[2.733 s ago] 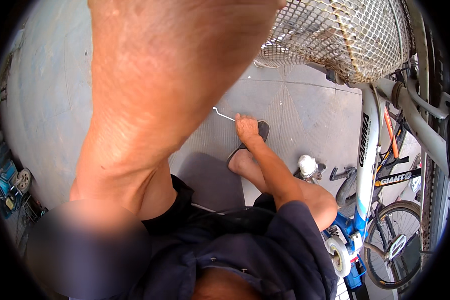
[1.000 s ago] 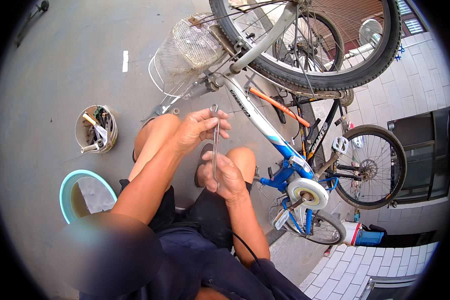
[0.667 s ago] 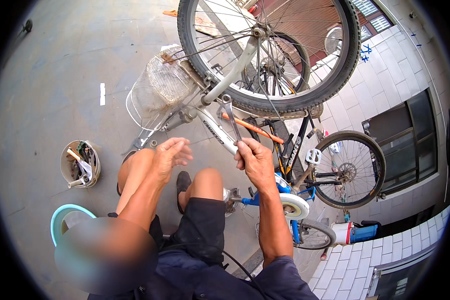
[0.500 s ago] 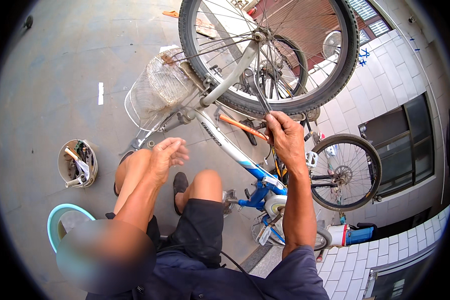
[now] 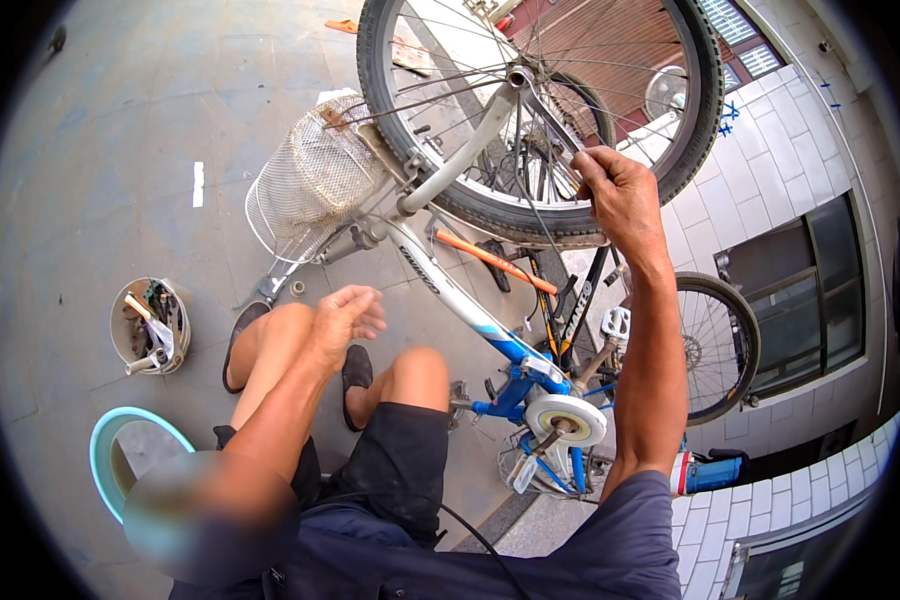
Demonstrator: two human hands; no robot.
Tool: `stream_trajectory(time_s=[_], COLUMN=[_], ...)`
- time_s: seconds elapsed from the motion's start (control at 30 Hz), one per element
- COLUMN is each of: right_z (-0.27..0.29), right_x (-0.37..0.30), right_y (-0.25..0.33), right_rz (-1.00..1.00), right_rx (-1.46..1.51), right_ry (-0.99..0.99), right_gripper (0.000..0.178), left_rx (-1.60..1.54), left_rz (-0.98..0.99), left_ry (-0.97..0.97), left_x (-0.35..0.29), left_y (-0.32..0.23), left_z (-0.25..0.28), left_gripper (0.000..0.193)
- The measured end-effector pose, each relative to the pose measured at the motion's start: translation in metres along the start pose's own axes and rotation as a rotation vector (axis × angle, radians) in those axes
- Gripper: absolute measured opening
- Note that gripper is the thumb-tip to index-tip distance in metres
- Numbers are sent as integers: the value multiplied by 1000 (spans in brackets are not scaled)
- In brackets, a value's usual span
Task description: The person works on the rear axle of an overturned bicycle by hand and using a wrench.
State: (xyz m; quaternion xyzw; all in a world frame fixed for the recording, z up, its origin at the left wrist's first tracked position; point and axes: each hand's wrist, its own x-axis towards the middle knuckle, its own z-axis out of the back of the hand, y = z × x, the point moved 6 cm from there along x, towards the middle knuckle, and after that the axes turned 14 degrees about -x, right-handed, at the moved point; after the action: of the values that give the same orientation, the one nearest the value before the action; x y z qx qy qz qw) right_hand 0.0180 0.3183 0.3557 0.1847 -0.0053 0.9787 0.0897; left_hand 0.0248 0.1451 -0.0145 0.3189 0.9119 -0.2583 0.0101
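Observation:
A bicycle stands upside down before me, its white and blue frame (image 5: 450, 290) slanting across the middle and its front wheel (image 5: 372, 85) raised at the top. My right hand (image 5: 620, 195) is closed around the handle of a metal wrench (image 5: 553, 122). The wrench's far end meets the axle nut (image 5: 520, 77) at the wheel hub, beside the silver fork (image 5: 465, 158). Over my knee, my left hand (image 5: 346, 320) hangs in the air with loosely curled, parted fingers, touching nothing. A white wire basket (image 5: 305, 190) sits left of the fork.
On the floor at left stand a bucket (image 5: 118, 345) of tools and a turquoise basin (image 5: 103, 450). Behind the bicycle is another with an orange frame tube (image 5: 492, 259). A further wheel (image 5: 753, 345) stands near the tiled wall (image 5: 770, 140) on the right.
My right hand has moved up and to the right with the wrench, whose far end has come to the axle nut. My left hand has shifted slightly right and down.

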Motion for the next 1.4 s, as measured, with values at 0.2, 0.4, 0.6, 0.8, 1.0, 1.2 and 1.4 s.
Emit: stream_trajectory(time_s=[0.2,0.4,0.6,0.8,1.0,1.2,1.4], right_z=[29,47,43,-100,-256,-176,-168], right_x=[12,29,23,-76,-204,-203,-186], right_y=[7,16,23,7,60,86,70], right_rz=[-35,67,29,-215,-365,72,436], right_rx=[-67,-279,-233,715,876,73,-189], right_ry=[12,-31,9,438,395,-93,121], right_gripper=[24,26,29,20,20,19,27], left_rx=[5,4,31,214,265,916,1305], left_rz=[9,16,16,-65,-29,-407,-555], left_ry=[-7,7,16,153,158,151,435], left_x=[1,4,5,-2,-12,-19,-41], left_y=[3,6,6,2,11,3,26], left_z=[-2,-3,-5,-26,-11,-14,-45], left_gripper=[24,25,27,40,43,19,7])
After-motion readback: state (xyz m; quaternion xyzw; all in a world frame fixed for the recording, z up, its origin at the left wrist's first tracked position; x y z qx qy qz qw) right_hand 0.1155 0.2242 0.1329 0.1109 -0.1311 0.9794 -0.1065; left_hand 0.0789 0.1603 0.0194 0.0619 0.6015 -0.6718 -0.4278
